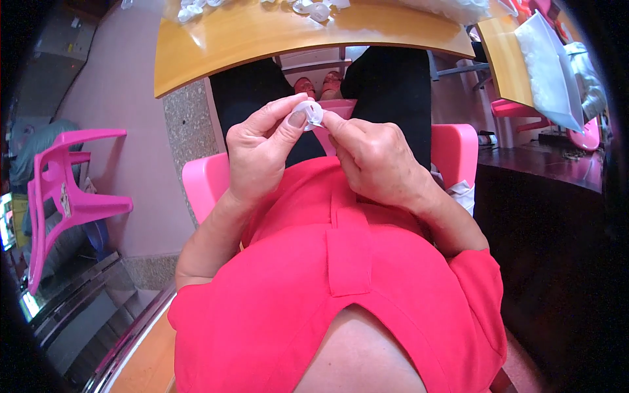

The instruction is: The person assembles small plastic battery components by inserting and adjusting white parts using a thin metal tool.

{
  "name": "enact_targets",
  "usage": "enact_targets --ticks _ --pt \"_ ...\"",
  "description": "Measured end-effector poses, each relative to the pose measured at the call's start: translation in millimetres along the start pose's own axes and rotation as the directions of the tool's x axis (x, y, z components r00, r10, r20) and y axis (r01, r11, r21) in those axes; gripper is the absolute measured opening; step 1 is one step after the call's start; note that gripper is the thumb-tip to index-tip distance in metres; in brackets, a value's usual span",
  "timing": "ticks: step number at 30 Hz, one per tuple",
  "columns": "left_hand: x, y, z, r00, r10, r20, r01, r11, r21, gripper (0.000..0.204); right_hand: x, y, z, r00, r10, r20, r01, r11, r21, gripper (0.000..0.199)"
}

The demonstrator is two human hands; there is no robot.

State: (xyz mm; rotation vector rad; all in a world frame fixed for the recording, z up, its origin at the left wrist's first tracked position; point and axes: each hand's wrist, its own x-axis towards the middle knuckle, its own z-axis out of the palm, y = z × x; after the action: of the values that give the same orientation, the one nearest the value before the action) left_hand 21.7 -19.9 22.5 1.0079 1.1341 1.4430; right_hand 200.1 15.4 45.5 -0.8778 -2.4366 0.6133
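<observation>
Above my lap, my left hand [259, 147] pinches a small white translucent round piece [309, 114] between thumb and index finger. The piece looks like a thin plastic disc with a small dark slit near its middle. My right hand [377, 154] is closed, its index fingertip at the disc's right edge. The right thumb is mostly hidden, as is the disc's underside. More small white pieces [319, 11] lie in loose groups on the wooden table [262, 39] beyond my hands.
Pink chair arms [208, 183] flank me. Another pink plastic chair [69, 177] lies at the left. To the right are a second wooden surface [504, 62], a large clear plastic bag [547, 69] with white contents and a dark surface [534, 216].
</observation>
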Motion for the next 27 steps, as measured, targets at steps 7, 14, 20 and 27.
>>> enact_targets --ticks 7,14,20,27 --pt "0.5 -1.5 -1.7 0.999 -0.041 0.011 0.042 0.994 -0.096 0.024 1.6 3.8 -0.3 1.0 0.012 -0.006 -0.011 0.992 0.129 0.035" --pt "1.1 -1.4 -3.0 1.0 -0.014 0.02 0.018 0.986 -0.168 0.023 5.3 1.0 -3.9 0.995 0.098 0.018 -0.098 0.933 0.347 0.036" --pt "0.8 -0.8 -5.9 0.999 0.001 0.038 0.006 0.982 -0.187 0.023 6.5 -0.2 -6.0 0.977 0.194 0.084 -0.21 0.846 0.491 0.034" --pt "-0.3 -3.6 -5.0 0.999 -0.003 0.034 0.009 0.981 -0.194 0.024 6.5 4.8 -3.9 0.961 0.258 0.103 -0.269 0.769 0.579 0.025"
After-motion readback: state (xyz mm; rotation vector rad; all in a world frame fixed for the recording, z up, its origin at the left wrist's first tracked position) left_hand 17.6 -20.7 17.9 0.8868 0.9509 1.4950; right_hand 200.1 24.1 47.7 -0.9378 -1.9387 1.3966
